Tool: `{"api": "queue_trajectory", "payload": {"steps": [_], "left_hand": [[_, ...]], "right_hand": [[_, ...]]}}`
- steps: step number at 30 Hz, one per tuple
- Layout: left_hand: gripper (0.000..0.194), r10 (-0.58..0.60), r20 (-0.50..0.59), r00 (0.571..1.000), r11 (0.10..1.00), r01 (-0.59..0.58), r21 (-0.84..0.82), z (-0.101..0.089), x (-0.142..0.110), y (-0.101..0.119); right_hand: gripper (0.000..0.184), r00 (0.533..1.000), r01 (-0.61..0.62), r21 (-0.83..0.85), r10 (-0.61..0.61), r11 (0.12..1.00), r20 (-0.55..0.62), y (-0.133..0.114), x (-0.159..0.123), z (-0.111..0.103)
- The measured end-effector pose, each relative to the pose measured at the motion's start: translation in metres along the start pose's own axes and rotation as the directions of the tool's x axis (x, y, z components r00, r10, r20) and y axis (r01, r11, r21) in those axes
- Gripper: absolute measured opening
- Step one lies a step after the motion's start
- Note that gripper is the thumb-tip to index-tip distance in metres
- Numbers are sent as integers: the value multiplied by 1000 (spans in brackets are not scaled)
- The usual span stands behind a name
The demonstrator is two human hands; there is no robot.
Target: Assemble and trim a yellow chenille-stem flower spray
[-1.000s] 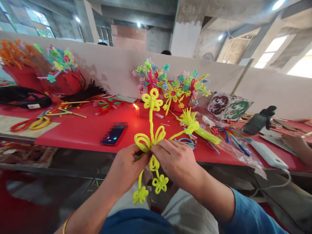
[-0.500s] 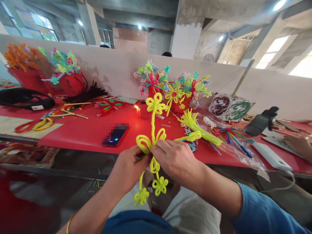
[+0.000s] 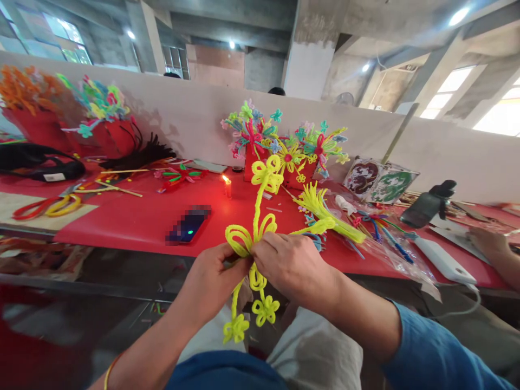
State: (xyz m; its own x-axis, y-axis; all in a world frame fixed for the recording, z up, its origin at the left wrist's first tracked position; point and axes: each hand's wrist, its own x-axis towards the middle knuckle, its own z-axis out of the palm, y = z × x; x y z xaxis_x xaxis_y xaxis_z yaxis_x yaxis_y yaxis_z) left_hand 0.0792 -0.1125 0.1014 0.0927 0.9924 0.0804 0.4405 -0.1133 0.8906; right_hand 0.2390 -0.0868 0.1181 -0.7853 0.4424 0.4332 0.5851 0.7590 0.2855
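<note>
Yellow flower (image 3: 257,212), left grip (image 3: 211,279) beside right grip (image 3: 294,268)

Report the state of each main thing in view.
Yellow pipe-cleaner flower, held, loops shaped
Left hand, closed on it
Right hand, closed on it
Red candle, upright, lit
Phone, flat, screen lit
Scissors, lying flat, blades' opening unclear
Bottle, lid on

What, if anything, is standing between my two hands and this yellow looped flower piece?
Nothing visible: your left hand and right hand both hold the yellow flower piece near its middle. The lit candle and phone are on the red table beyond, not in between.
</note>
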Motion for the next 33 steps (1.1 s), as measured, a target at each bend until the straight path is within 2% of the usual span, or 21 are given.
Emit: {"api": "queue_trajectory", "payload": {"steps": [6,10,14,18,24,28,33], "left_hand": [[17,-13,14,1000,997,14,-79,0,1,-5],[15,-52,29,998,989,55,-134,0,0,-3],[15,-30,6,1000,988,31,-154,-1,0,-1],[8,-25,-31,999,999,23,-44,-1,1,1],[11,6,-30,1000,999,-5,38,1,2,7],[16,22,-45,999,995,-17,98,1,1,8],[18,32,-25,999,999,-31,39,-1,1,3]], "right_hand": [[13,980,-139,196,163,971,-115,2,-3,13],[15,952,-214,316,270,924,-144,6,-3,12],[16,975,-123,283,168,951,-142,8,-6,7],[10,993,-53,128,66,990,-97,4,-6,2],[9,999,-31,-32,31,999,-6,-3,2,-7],[10,999,-22,-43,23,999,30,-3,4,-9],[11,999,-41,46,39,998,26,1,3,-2]]}}
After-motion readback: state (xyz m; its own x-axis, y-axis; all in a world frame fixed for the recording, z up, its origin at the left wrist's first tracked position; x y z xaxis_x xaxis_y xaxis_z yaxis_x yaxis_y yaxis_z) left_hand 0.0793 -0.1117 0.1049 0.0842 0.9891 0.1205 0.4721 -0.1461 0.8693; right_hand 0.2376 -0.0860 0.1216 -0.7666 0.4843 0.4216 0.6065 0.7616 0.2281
